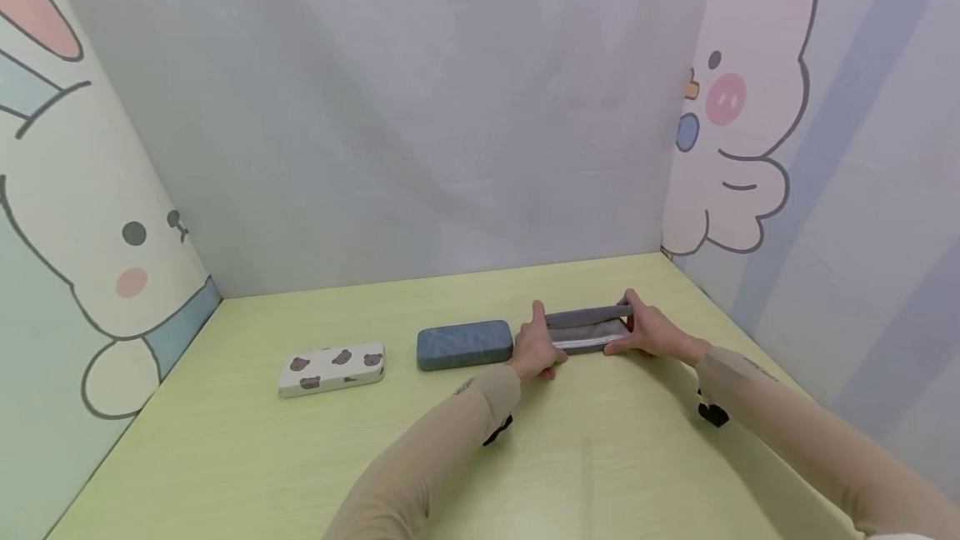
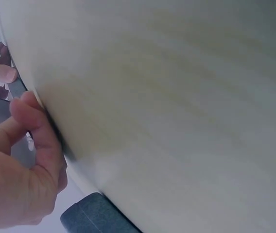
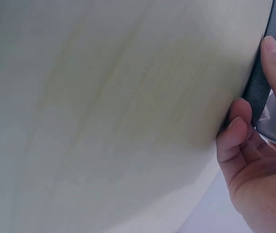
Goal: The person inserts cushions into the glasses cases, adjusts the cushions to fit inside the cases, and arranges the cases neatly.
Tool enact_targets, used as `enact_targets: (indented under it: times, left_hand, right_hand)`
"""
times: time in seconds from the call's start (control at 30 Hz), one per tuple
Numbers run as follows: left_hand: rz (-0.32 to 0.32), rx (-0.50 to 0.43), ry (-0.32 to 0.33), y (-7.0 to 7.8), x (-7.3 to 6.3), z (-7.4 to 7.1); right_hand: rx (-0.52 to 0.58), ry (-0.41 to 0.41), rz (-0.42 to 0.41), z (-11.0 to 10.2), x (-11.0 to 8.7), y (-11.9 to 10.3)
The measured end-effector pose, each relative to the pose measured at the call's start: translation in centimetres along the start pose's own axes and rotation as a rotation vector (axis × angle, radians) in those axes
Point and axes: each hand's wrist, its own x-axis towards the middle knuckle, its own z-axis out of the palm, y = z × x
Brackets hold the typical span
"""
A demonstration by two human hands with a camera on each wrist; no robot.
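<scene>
A grey glasses case (image 1: 588,335) lies partly open on the table, its lid raised at the back and a pale strip showing along the inside front. My left hand (image 1: 534,348) holds its left end; in the left wrist view the fingers of that hand (image 2: 26,170) curl at the case's edge. At the opposite end my right hand (image 1: 651,332) grips the case, thumb along the front and fingers up by the lid. From the right wrist view, the case's dark front wall (image 3: 259,92) sits between thumb and fingers. The case's interior is partly hidden.
A blue glasses case (image 1: 465,345), closed, lies just left of my left hand. Farther left is a white closed case with brown bears (image 1: 332,369). The yellow-green table (image 1: 225,457) meets a grey curtain behind and cartoon-printed walls at both sides.
</scene>
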Motion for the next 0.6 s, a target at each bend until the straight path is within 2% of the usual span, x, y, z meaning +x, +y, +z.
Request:
enact_targets:
  times: [0.23, 0.37, 0.5, 0.6]
  left_hand:
    - [0.054, 0.11, -0.02, 0.1, -0.3, -0.4]
    - [0.068, 0.161, -0.048, -0.3, -0.4, -0.7]
    - [0.11, 0.212, -0.152, -0.2, -1.2, -2.4]
    - [0.154, 0.283, -0.176, 0.5, -2.2, -4.8]
  right_hand:
    - [-0.078, 0.001, -0.027, 0.1, 0.0, -0.2]
    - [-0.084, -0.048, -0.021, -0.1, -0.3, -0.6]
    - [-0.13, -0.111, 0.03, -1.3, -0.4, -1.7]
    - [-0.174, -0.081, 0.042, -2.6, -0.3, -3.1]
